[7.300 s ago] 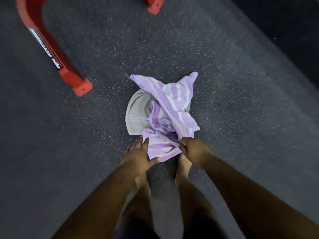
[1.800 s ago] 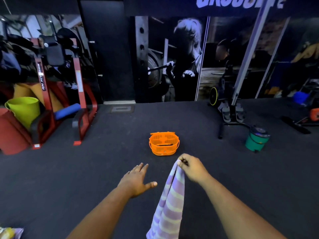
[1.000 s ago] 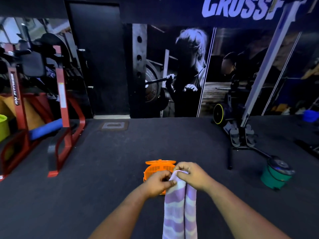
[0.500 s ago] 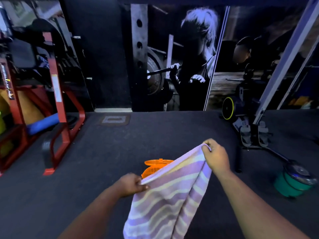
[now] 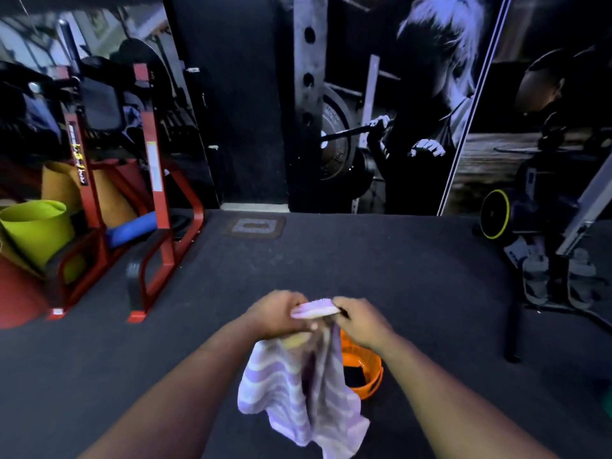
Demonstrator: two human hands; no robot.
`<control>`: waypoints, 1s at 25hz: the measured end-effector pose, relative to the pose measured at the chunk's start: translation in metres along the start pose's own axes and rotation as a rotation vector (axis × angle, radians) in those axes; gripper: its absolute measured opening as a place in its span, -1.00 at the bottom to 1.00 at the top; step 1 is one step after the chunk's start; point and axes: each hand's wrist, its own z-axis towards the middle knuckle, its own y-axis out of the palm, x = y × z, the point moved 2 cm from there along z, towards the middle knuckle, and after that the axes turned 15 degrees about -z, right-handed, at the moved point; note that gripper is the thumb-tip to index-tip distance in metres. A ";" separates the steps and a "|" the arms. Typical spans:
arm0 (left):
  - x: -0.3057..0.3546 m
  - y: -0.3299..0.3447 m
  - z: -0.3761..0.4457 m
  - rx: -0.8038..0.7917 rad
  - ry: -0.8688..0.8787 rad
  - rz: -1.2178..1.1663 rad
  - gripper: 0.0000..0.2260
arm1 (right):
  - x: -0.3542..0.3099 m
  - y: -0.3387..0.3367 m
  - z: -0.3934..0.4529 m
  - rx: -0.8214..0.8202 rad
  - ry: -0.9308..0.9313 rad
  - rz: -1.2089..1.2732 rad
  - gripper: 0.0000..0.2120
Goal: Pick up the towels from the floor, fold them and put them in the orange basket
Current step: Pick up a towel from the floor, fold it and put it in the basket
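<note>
Left hand [image 5: 276,314] and right hand [image 5: 359,321] close together, fingers pinching top edge of striped purple towel [image 5: 298,385], hanging over orange basket [image 5: 366,369] on dark floor [image 5: 414,266]

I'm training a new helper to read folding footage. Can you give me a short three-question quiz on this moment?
1. True or false: both hands hold the striped towel at its top edge.
2. Where is the orange basket? A) on the floor, partly hidden behind the hanging towel B) on the red rack C) in the left hand
3. Fill in: the lime-green bucket stands at the far ____ of the view.

Key: 1 true: left hand and right hand grip it close together. 2 A. 3 left.
</note>
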 end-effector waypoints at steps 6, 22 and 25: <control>-0.099 -0.045 -0.013 0.049 -0.314 0.083 -0.82 | 0.041 -0.026 0.018 0.307 0.351 0.007 -0.75; -0.056 -0.047 0.039 0.299 0.033 -0.723 -0.83 | -0.019 -0.018 0.050 0.168 0.075 0.237 -0.77; -0.046 -0.041 0.038 0.261 0.095 -0.976 -0.78 | -0.028 -0.023 0.042 0.139 0.088 0.334 -0.77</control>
